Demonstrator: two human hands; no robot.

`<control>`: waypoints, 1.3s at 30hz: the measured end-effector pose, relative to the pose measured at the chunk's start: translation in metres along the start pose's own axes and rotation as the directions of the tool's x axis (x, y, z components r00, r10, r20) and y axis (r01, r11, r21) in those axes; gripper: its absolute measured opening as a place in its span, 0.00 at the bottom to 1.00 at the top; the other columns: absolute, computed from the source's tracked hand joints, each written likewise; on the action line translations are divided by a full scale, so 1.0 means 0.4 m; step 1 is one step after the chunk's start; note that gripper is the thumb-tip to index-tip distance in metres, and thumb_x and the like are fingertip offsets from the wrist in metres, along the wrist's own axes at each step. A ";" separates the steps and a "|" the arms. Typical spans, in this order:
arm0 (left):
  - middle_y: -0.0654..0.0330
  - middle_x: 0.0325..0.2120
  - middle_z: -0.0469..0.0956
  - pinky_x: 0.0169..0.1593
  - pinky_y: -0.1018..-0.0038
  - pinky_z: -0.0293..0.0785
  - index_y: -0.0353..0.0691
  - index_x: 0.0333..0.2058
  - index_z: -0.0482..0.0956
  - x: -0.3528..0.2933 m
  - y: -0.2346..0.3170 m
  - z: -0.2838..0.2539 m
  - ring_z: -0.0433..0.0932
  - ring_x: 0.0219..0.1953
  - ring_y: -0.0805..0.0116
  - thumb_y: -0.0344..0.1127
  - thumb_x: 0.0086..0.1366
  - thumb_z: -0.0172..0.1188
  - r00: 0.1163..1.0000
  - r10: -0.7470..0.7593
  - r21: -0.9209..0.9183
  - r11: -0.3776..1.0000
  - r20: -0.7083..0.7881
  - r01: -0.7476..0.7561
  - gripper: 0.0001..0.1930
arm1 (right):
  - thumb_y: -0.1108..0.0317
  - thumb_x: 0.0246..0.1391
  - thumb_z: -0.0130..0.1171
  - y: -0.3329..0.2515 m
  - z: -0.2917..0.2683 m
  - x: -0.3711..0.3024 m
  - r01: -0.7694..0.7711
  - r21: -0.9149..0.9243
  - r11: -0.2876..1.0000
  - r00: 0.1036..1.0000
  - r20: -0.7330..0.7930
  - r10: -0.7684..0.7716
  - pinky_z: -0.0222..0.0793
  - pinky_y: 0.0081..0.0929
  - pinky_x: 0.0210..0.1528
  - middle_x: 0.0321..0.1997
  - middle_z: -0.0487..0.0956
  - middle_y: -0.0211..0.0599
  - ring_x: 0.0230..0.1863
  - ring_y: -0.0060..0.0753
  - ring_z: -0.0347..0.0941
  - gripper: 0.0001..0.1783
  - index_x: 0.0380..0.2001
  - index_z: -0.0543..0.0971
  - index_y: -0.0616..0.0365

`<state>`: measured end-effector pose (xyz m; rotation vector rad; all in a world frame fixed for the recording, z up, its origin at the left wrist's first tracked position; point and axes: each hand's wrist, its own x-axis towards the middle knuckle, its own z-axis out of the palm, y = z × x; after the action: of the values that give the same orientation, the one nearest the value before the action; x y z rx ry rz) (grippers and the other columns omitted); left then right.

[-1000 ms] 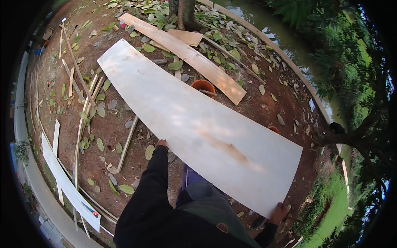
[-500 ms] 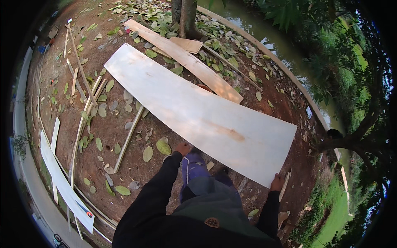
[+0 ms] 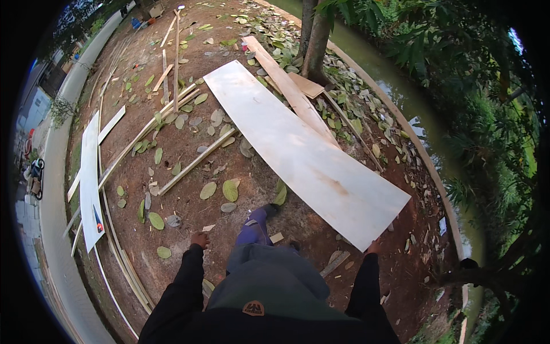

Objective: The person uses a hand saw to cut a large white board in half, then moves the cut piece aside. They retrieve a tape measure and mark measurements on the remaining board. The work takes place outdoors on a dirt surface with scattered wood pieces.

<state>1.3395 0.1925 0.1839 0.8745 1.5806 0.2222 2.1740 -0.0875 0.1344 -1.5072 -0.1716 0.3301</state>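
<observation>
A long, pale plywood board lies slantwise in front of me, from the upper middle down to the lower right. Brownish stains mark its face. My right hand is at the board's near right corner, fingers closed at its edge and partly hidden. My left hand is away from the board, above the bare soil on the left, with nothing in it and its fingers loosely apart. Under the board's far side lies a narrower, reddish wooden plank, partly covered.
A white board with a small red-and-dark tool on it lies left, among long wooden strips. A single batten lies nearer. Leaves litter the soil. A tree trunk and a kerbed water channel border the right.
My left hand has let go of the board's near edge and moved left. My view has turned left, bringing the path and a motorbike into sight. The right hand stays at the corner.
</observation>
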 end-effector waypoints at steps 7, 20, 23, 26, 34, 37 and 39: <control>0.53 0.43 0.84 0.45 0.61 0.78 0.38 0.42 0.84 -0.516 -0.582 0.122 0.84 0.41 0.57 0.51 0.65 0.54 0.983 -0.179 0.940 0.328 -0.039 0.097 0.22 | 0.63 0.63 0.47 -0.053 0.273 -0.299 -0.768 -0.076 0.635 0.633 0.056 0.772 0.73 0.47 0.58 0.56 0.76 0.49 0.56 0.51 0.75 0.26 0.60 0.67 0.67; 0.48 0.30 0.85 0.37 0.64 0.81 0.30 0.35 0.84 -0.752 -0.390 0.140 0.86 0.33 0.58 0.37 0.64 0.62 0.816 -0.015 0.085 0.993 -0.578 0.079 0.13 | 0.64 0.55 0.58 0.185 0.271 -0.442 -0.137 -0.754 0.642 0.735 0.357 0.577 0.73 0.42 0.45 0.36 0.83 0.48 0.41 0.48 0.79 0.12 0.33 0.83 0.62; 0.49 0.25 0.83 0.32 0.66 0.81 0.29 0.37 0.82 -0.723 -0.301 0.099 0.85 0.27 0.60 0.33 0.66 0.61 0.818 -0.149 -0.171 0.983 -0.555 0.063 0.11 | 0.58 0.53 0.59 0.229 0.310 -0.540 0.118 -0.753 0.648 0.637 0.558 0.532 0.74 0.41 0.50 0.41 0.84 0.52 0.45 0.50 0.81 0.17 0.35 0.86 0.61; 0.51 0.25 0.82 0.30 0.66 0.81 0.28 0.40 0.81 -0.730 -0.315 0.076 0.84 0.28 0.61 0.30 0.67 0.57 0.780 -0.166 -0.183 0.981 -0.604 0.067 0.10 | 0.60 0.54 0.65 0.250 0.340 -0.635 0.290 -0.801 0.523 0.588 0.581 0.564 0.74 0.37 0.30 0.27 0.81 0.37 0.27 0.34 0.77 0.15 0.39 0.85 0.59; 0.53 0.37 0.81 0.33 0.59 0.82 0.35 0.44 0.78 -0.884 -0.900 0.053 0.82 0.32 0.60 0.22 0.61 0.51 0.793 -0.396 -0.723 0.686 -0.464 -0.081 0.13 | 0.48 0.51 0.62 0.099 0.510 -1.021 0.750 -0.617 0.239 0.351 0.677 0.647 0.74 0.42 0.54 0.42 0.85 0.50 0.47 0.50 0.81 0.23 0.36 0.88 0.58; 0.52 0.38 0.81 0.35 0.56 0.81 0.38 0.45 0.78 -0.928 -1.140 0.092 0.82 0.36 0.57 0.35 0.65 0.57 0.856 -0.415 -0.772 0.635 -0.309 0.029 0.12 | 0.49 0.52 0.62 0.103 0.573 -1.069 0.746 -0.617 0.249 0.357 0.687 0.632 0.73 0.44 0.53 0.42 0.85 0.50 0.48 0.50 0.80 0.23 0.37 0.87 0.59; 0.53 0.38 0.82 0.37 0.59 0.81 0.39 0.43 0.79 -1.013 -1.207 0.095 0.83 0.37 0.58 0.39 0.64 0.60 0.852 -0.387 -0.271 0.914 -0.354 0.303 0.13 | 0.49 0.53 0.61 0.100 0.594 -1.161 0.781 -0.566 0.264 0.332 0.734 0.593 0.73 0.45 0.52 0.42 0.84 0.52 0.48 0.50 0.80 0.24 0.38 0.87 0.60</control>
<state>1.1633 -0.4139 0.1981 0.3778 2.0277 0.3135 1.6570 -0.0088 0.1525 -2.3061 -1.9356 1.1785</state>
